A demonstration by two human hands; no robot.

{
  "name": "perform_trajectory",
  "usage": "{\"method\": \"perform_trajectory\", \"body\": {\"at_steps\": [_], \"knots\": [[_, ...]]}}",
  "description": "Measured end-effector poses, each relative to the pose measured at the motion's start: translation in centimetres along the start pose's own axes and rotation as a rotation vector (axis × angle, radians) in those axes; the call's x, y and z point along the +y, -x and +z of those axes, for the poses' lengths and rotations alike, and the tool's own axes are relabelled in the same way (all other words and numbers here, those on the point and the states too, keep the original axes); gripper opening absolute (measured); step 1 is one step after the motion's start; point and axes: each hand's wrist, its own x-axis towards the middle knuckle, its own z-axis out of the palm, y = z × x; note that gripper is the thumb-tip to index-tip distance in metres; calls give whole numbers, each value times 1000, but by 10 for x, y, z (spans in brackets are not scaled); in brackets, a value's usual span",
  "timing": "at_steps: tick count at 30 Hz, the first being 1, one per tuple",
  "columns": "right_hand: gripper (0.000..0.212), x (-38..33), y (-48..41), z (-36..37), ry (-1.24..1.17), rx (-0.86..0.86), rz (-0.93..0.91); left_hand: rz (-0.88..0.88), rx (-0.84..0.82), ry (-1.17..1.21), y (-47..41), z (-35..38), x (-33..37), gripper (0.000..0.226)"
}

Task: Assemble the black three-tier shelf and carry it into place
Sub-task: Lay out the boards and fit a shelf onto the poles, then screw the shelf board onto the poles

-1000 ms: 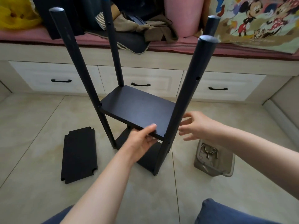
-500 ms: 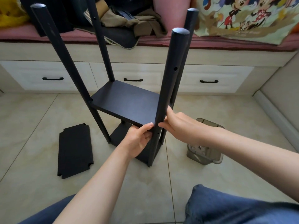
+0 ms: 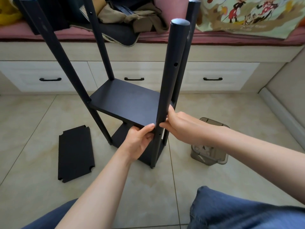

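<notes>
On glossy tile floor (image 3: 33,123), matte-black shelf (image 3: 130,98) w/ round posts: L hand (image 3: 138,142) fingers clamp mid board (image 3: 118,111) edge, R hand (image 3: 179,126) fingers wrap near post (image 3: 171,71); notched flat panel (image 3: 76,152) left, smoky tub (image 3: 219,157) w/ metal hardware right.

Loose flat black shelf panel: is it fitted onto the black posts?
No, the loose black panel lies on the tiled floor, apart from the posts.

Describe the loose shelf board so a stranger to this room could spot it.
Find the white drawers, then look down to the tiled floor before them. Left of the shelf frame lies a flat black board. Unlike the two shelves fixed between the posts, it lies loose, its corners notched.
</notes>
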Motion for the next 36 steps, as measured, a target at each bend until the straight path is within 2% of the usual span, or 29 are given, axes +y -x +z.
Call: {"method": "perform_trajectory", "body": {"at_steps": [6,8,11,14,17,20,22,28,31,36], "knots": [[35,1,-5,-8,-69,13,1,32,87,47,-10,8,-2,42],[30,5,-10,-11,-98,42,22,33,114,72,-16,13,-1,44],[9,13,-17,-15,-152,124,30,53,160,73,-28,20,1,49],[13,25,-21,-20,-219,232,34,77,211,87,-39,30,0,46],[15,46,-20,-27,-280,317,76,94,231,94,-47,38,-4,51],[12,80,-8,-31,-309,336,157,113,257,109,-51,37,-6,63],[7,109,4,-30,-309,343,247,132,261,103,-52,37,-9,62],[3,190,29,2,-260,279,517,183,317,87,-54,40,-18,37],[2,222,31,26,-275,200,656,192,334,66,-54,41,-18,34],[19,269,18,71,-261,25,826,198,353,38,-53,43,-17,35]]}}
